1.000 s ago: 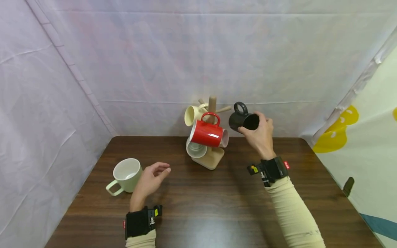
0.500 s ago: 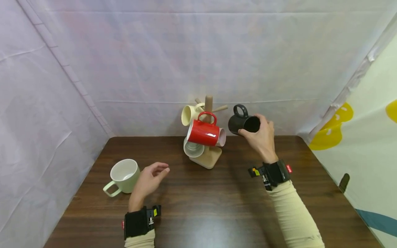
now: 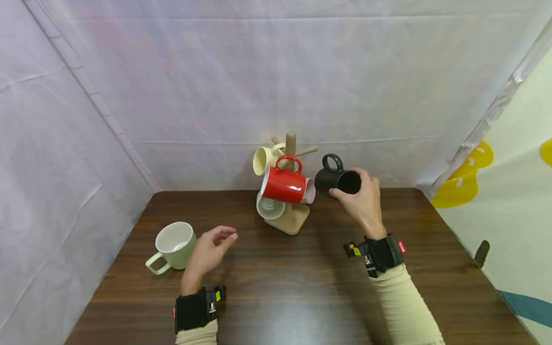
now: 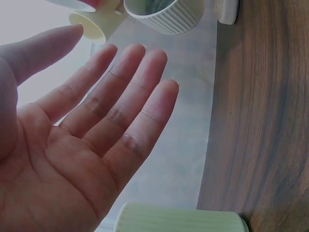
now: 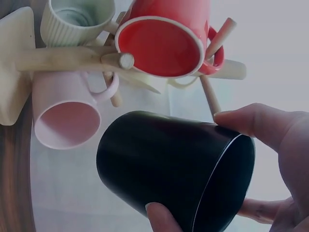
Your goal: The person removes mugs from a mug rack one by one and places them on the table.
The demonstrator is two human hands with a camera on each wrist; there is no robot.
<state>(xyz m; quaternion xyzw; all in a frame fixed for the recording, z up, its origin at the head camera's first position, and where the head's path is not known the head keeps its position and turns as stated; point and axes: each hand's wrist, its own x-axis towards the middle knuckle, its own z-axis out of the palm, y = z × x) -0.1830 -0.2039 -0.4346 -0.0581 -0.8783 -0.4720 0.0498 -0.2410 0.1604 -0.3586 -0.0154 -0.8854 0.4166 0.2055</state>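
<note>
My right hand [image 3: 364,203] grips a black mug [image 3: 329,179] near its rim, in the air to the right of a wooden mug tree [image 3: 291,221]. The mug lies on its side, its handle up and its mouth toward the palm. A red mug [image 3: 283,186], a cream mug [image 3: 263,160], a ribbed pale mug [image 3: 270,207] and a pink mug [image 5: 67,118] hang on the tree. My left hand [image 3: 209,254] hovers with relaxed fingers and holds nothing. Just left of it a light green mug [image 3: 174,247] stands upright on the table, handle to the left.
The dark wooden table [image 3: 276,297] ends against a white cloth wall [image 3: 276,72] at the back. A bare peg [image 3: 307,150] of the mug tree sticks out to the right, close to the black mug.
My right hand has lowered the black mug slightly and brought it a little closer to the mug tree. The left hand stays where it was.
</note>
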